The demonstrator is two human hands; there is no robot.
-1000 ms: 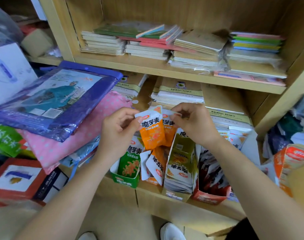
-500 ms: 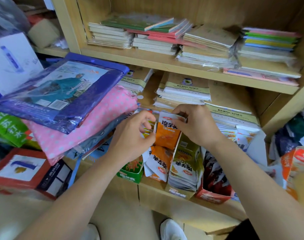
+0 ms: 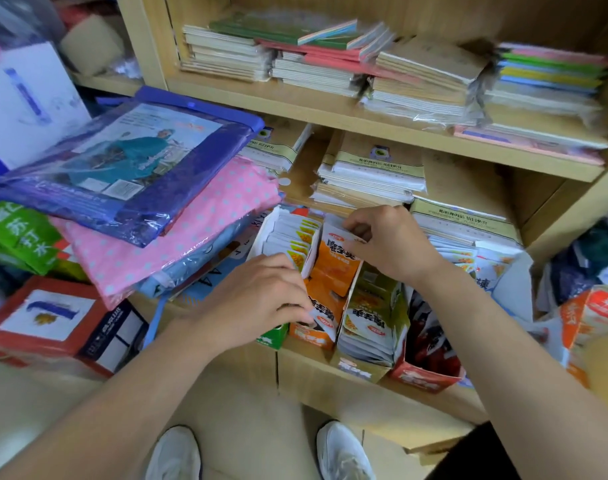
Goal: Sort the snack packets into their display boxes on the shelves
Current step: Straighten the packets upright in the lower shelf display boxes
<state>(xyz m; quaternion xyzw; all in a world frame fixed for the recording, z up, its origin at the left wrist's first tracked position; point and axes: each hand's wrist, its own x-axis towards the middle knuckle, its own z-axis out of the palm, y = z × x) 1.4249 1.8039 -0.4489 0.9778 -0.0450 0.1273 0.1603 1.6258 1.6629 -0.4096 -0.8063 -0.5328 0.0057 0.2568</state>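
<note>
Shelf unit point(image 3: 330, 114): pale wood, and it carries the orange box point(image 3: 309, 336) at its lower front edge. That box is our landmark.
Notebooks point(image 3: 313, 64): wrapped stacks on the boards above and behind the orange box.
Raincoat pack point(image 3: 129, 161): blue and glossy, well to the left of the orange box and higher, lying on a pink dotted pack point(image 3: 198, 230).
Red carton point(image 3: 46, 320): far left of the orange box, lower down.
Olive box point(image 3: 356, 368): touching the orange box on its right, packed with yellow-green packets.
Red box point(image 3: 423, 379): one further right of the orange box, beyond the olive one, holding dark packets.
Green box point(image 3: 271, 337): right up against the orange box's left side, with white-topped packets standing in it.
Left hand point(image 3: 257, 299): over the front of the orange box, fingers curled, fingertips touching the front packet point(image 3: 325, 320). I cannot tell if it truly grips.
Right hand point(image 3: 389, 244): above the back of the orange box, pinching the top edge of the orange packet point(image 3: 337, 265).
Orange packet: upright, its lower part down inside the orange box.
Shoes point(image 3: 177, 452): white, on the floor below the orange box.
</note>
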